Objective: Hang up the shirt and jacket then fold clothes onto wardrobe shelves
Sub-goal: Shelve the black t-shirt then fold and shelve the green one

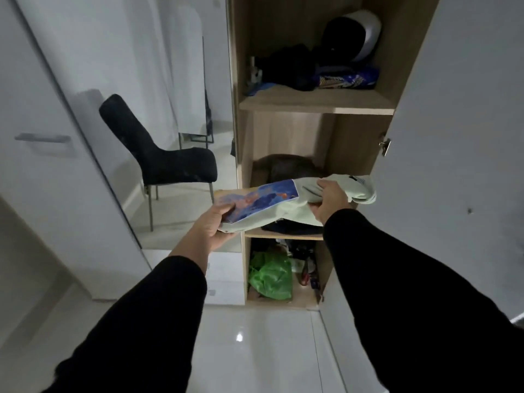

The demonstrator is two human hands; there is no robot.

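A folded pale green shirt with a blue and orange print is held level in front of the wardrobe's middle shelf. My left hand grips its left end, thumb on the print. My right hand grips the right end, fingers curled over the cloth. Under the shirt a dark folded garment lies on that shelf, and a brown garment sits further back. Both arms wear black sleeves.
The upper shelf holds dark clothes, a blue patterned item and a black and white helmet. A green plastic bag and clutter fill the bottom compartment. The open wardrobe door stands at right. A black chair stands at left.
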